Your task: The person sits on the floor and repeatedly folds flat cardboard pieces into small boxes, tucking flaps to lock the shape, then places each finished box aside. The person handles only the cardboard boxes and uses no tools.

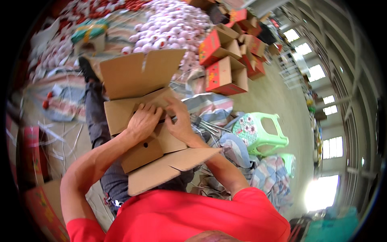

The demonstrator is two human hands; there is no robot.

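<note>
The brown cardboard box (145, 121) was supported across the seated person's lap, its upper flaps opened away from the body and its near flaps hanging toward the red shirt (193, 218), so that the inner panels were exposed for folding. The left hand (142, 123) was laid palm-down with its fingers (150, 109) spread and pressed flat on a middle flap, grasping nothing, while the right hand (179, 121) was curled at the flap edge just beside it, its fingertips bearing on the same seam. Finished red cartons (225, 68) were stacked well apart on the floor (278, 97), near a green plastic stool (262, 131).
</note>
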